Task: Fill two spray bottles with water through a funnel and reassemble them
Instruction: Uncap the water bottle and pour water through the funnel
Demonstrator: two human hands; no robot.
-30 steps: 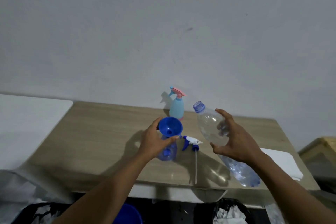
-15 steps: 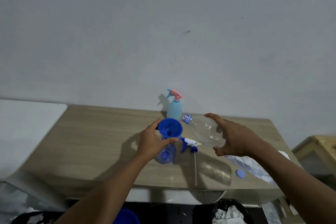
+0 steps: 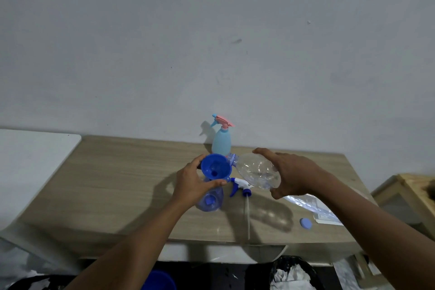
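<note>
**Water bottle tipped down to the funnel**

Lowered and tipped further than half a second before, the water bottle point(image 3: 256, 173) lay nearly level, and its blue-ringed mouth had reached the right rim of the funnel point(image 3: 215, 168). Whether mouth and rim touched, or whether water ran, could not be told.

- Your right hand point(image 3: 294, 176): fingers and thumb were curled round the wide body of the water bottle, with the neck pointing left.
- Your left hand point(image 3: 193, 183): you gripped the funnel, with the thumb at the near rim and the fingers round the far side.
- Funnel: blue, it sat upright in the neck of the clear blue spray bottle point(image 3: 210, 200).
- Clear blue spray bottle: it stood on the table point(image 3: 117, 183), partly hidden behind your left hand.
- Spray head point(image 3: 240, 185): blue and white, it lay on the table just right of that bottle and below the water bottle. Its tube ran toward the near edge.
- Light blue spray bottle point(image 3: 221, 145): it stood upright at the back by the wall point(image 3: 211, 42), behind the funnel, with its pink trigger head on.
- Cap point(image 3: 305, 223): small and blue, it lay on the table toward the front right, well apart from the bottles.
- White sheet point(image 3: 327, 220): it lay at the table's right end, partly behind your right forearm.
</note>
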